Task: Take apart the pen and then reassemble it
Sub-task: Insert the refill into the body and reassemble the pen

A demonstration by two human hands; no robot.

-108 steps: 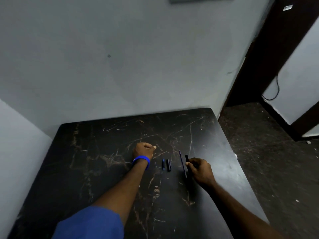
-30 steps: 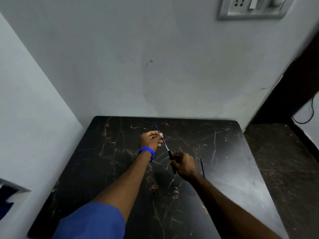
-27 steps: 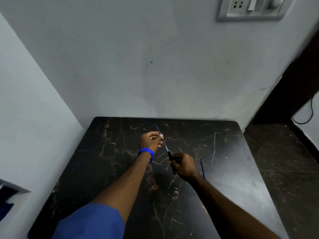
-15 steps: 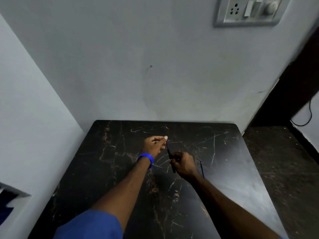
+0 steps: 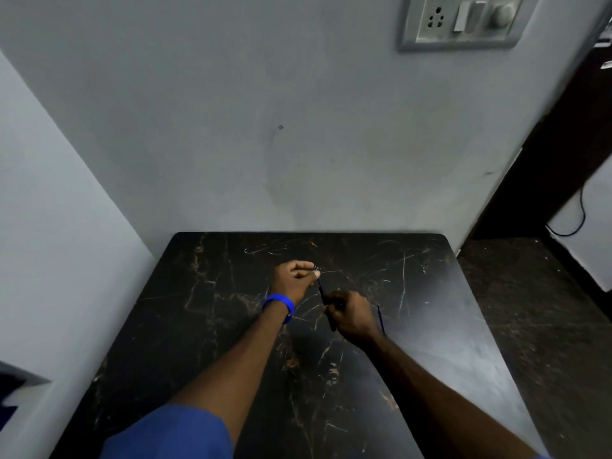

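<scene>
My right hand [image 5: 351, 314] grips a dark pen barrel [image 5: 322, 293] that slants up and to the left above the black marble table [image 5: 205, 342]. The barrel's lower end pokes out below my fist. My left hand [image 5: 293, 278], with a blue wristband [image 5: 280, 306], is pinched shut right at the barrel's upper end. The thin refill it holds is almost wholly hidden inside the barrel and behind my fingertips. A second thin blue rod [image 5: 381, 318] lies flat on the table just right of my right hand.
The table stands in a corner, with grey walls at its far edge and left side. A switch and socket plate [image 5: 460, 21] is high on the far wall. Dark floor [image 5: 530, 309] drops away past the table's right edge.
My left hand has pushed the thin refill down into the barrel, so its fingertips have closed in on the barrel's top end. My right hand has kept its hold and barely moved.
</scene>
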